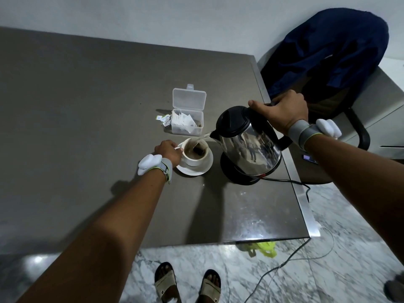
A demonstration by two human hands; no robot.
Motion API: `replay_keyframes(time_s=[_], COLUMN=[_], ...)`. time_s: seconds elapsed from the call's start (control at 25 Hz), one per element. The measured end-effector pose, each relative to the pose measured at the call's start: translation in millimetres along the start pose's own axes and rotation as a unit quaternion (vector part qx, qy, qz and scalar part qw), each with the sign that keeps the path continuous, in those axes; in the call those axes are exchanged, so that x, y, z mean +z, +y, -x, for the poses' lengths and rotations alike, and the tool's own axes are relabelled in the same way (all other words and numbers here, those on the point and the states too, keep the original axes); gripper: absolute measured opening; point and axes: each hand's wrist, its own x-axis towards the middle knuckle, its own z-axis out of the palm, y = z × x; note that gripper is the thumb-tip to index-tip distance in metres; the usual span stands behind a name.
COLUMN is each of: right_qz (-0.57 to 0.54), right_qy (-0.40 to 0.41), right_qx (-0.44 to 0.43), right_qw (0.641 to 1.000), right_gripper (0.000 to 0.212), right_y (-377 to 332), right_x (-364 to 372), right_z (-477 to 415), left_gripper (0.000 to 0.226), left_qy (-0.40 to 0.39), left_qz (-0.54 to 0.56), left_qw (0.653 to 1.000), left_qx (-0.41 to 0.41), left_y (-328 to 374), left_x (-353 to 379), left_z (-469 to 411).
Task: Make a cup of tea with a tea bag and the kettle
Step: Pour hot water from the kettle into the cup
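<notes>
A steel kettle (249, 143) with a black lid is tilted left above its black base (238, 173). My right hand (282, 112) grips its handle. Water streams from the spout into a white cup (194, 159) standing on a white saucer (206, 166). A tea bag (199, 151) lies in the brownish liquid inside the cup. My left hand (168, 152) holds the cup's handle on its left side.
An open clear plastic box (188, 125) with tea bags sits behind the cup, a torn wrapper (163, 119) beside it. The grey table (87, 127) ends just right of the kettle. A chair with a blue garment (328, 53) stands beyond. The power cord (301, 182) trails off the edge.
</notes>
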Motion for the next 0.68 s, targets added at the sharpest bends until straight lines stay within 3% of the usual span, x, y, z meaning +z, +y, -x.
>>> replay_keyframes(time_s=[0.68], right_qz=[0.014], right_qy=[-0.003], right_qx=[-0.003], right_qw=[1.000], right_gripper=[0.073], right_y=[2.5], right_x=[-6.6], right_z=[-4.4], left_gripper=[0.029], left_qy=[-0.004], left_qz=[-0.026], left_qw=[1.000], left_qx=[0.000], left_y=[3.5], left_x=[-1.5], left_z=[-1.7])
